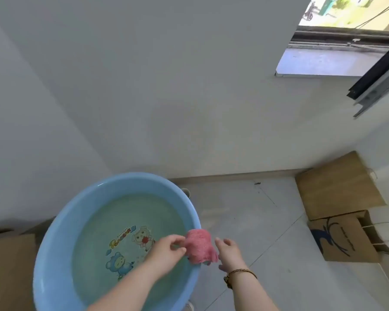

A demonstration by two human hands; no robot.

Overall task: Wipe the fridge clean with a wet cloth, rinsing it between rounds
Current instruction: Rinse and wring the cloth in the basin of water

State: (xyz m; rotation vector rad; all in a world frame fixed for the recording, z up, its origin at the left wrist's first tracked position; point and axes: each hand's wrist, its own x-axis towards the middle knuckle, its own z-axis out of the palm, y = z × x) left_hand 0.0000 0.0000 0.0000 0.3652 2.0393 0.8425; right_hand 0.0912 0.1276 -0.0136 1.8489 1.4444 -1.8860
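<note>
A pink cloth [200, 245] hangs bunched over the right rim of a round blue basin [54, 223] filled with water; cartoon bears are printed on the basin's bottom. My left hand [166, 250] pinches the cloth's left edge with thumb and fingers. Just right of the cloth is my right hand [229, 252], fingers spread, beside it and perhaps touching its lower right edge; a thin bracelet circles that wrist. No fridge is in view.
White walls rise behind the basin. Two brown paper bags [339, 189] [346, 239] lean against the wall at the right on the pale tiled floor. A cardboard box [7, 265] stands at the lower left. An open window [337, 41] is at the upper right.
</note>
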